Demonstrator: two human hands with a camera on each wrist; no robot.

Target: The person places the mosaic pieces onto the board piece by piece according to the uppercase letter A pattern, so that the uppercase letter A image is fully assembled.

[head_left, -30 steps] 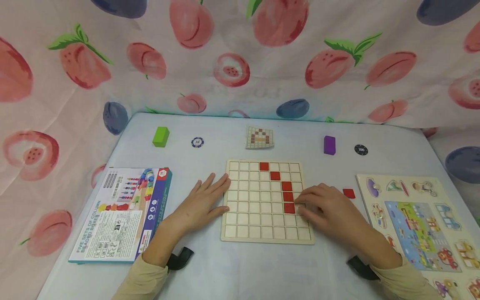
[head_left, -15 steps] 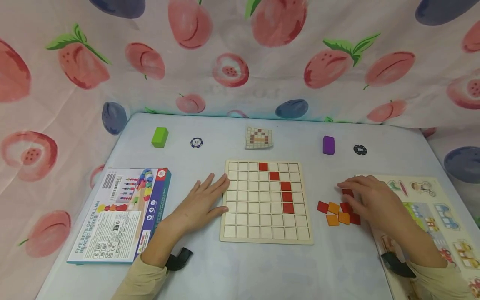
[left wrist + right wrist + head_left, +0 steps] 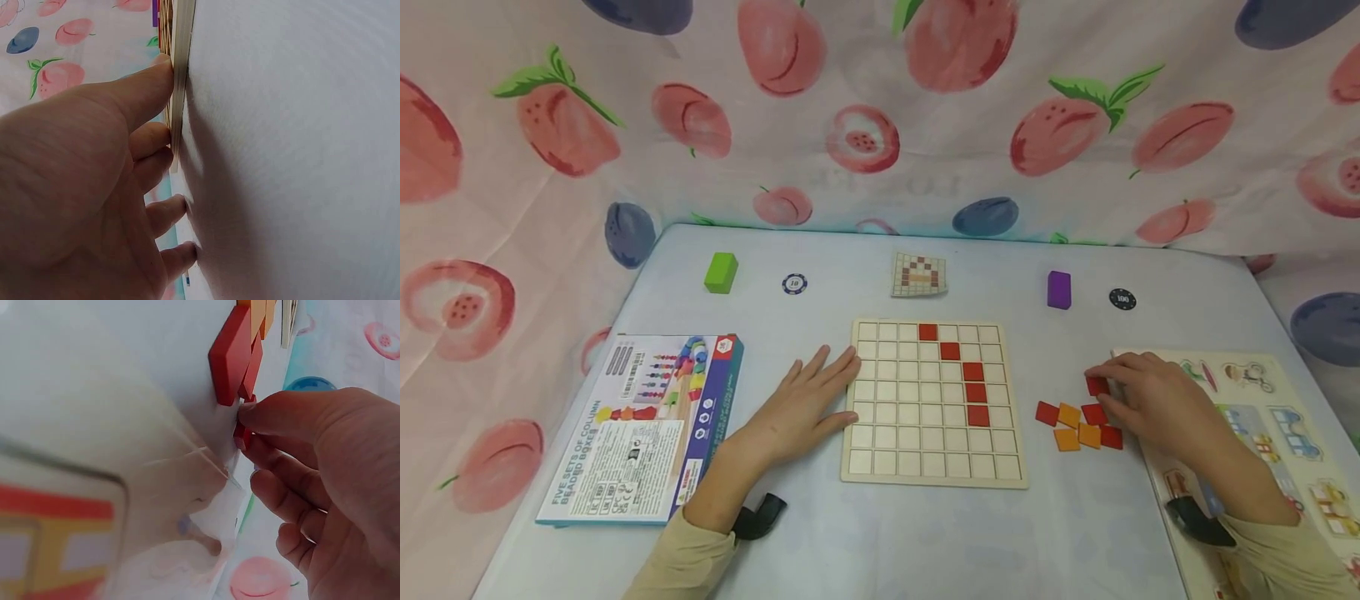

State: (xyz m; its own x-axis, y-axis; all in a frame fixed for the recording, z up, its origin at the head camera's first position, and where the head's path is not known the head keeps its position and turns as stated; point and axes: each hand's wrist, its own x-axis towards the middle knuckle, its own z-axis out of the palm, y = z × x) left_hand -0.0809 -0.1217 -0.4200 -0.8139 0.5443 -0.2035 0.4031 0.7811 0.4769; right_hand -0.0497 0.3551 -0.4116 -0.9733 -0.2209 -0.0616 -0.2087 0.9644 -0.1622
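A wooden grid board (image 3: 907, 417) lies in the middle of the table, with several red squares set in a bent line on its right half. My left hand (image 3: 801, 408) rests at the board's left edge, fingers spread; in the left wrist view the thumb touches the board's side (image 3: 181, 69). Over at the right, my right hand (image 3: 1161, 404) pinches a red square tile (image 3: 1097, 385) between thumb and forefinger. That tile (image 3: 242, 435) is partly hidden by the thumb in the right wrist view. Just below it lie loose orange tiles (image 3: 1066, 440) and red tiles (image 3: 1047, 412).
A pattern card (image 3: 919, 276) stands behind the board, between a green block (image 3: 721, 273) and a purple block (image 3: 1059, 290). Two chips, one blue (image 3: 794, 284) and one black (image 3: 1122, 299), lie nearby. A boxed toy (image 3: 640, 429) is at left, a picture puzzle (image 3: 1255, 392) at right.
My right hand has left the board's right side and moved right to the loose tiles, where it now pinches a red one. The left hand has stayed put.
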